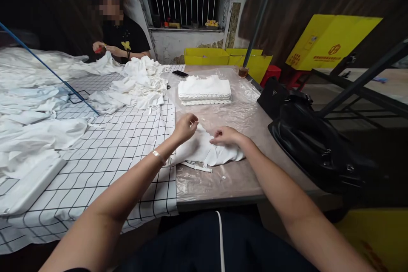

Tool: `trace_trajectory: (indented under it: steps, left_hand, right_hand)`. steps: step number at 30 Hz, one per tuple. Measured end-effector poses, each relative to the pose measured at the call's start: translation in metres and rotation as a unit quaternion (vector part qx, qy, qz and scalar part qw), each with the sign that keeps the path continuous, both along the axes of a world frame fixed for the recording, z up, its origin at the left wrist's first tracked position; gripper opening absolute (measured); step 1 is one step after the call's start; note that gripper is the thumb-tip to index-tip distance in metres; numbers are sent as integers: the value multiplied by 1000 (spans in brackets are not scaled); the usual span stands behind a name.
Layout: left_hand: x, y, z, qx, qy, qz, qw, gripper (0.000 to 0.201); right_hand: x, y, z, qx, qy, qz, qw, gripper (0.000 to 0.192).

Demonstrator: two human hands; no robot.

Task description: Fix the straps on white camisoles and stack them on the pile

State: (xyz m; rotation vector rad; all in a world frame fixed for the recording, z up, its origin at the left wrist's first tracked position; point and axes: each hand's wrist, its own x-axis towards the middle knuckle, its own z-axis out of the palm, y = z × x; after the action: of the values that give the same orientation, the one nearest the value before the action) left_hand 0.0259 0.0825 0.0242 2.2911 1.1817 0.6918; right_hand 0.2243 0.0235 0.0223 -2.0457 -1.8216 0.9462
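A white camisole [194, 146] with thin adjustable straps lies on the plastic-covered table in front of me, its strap [199, 167] trailing toward the near edge. At its upper left edge, my left hand [186, 128] is closed in a pinch, the fingertips meeting the fabric. My right hand [225, 136] has its fingers curled together on the upper right edge of the same garment. Just beyond both hands stands a neat stack of folded white garments [204, 90].
Loose white garments [137, 80] heap on the checked cloth [134, 136] to the left, where a person [124, 38] sits. A phone [180, 74] and a cup [243, 72] lie farther back. A black bag [315, 144] rests along the right edge, near a metal post [259, 17].
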Motion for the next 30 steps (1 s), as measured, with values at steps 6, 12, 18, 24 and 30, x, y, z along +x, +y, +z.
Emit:
trace_trajectory:
  steps: [6, 12, 18, 24, 30]
  left_hand:
    - [-25, -63, -8, 13, 150, -249, 957, 51]
    - [-10, -65, -10, 34, 212, -235, 948, 48]
    - [-8, -60, 0, 11, 229, -271, 935, 52]
    - [-2, -56, -10, -13, 166, -229, 959, 45]
    - [7, -15, 15, -164, -136, -40, 976, 17]
  right_hand:
    - [25, -44, 2, 75, 63, 67, 993, 43]
    - [26, -67, 9, 70, 115, 103, 986, 36]
    - [34, -58, 16, 12, 62, 127, 990, 37]
    - [45, -49, 28, 68, 219, 49, 972, 40]
    - [60, -27, 66, 170, 318, -110, 926, 48]
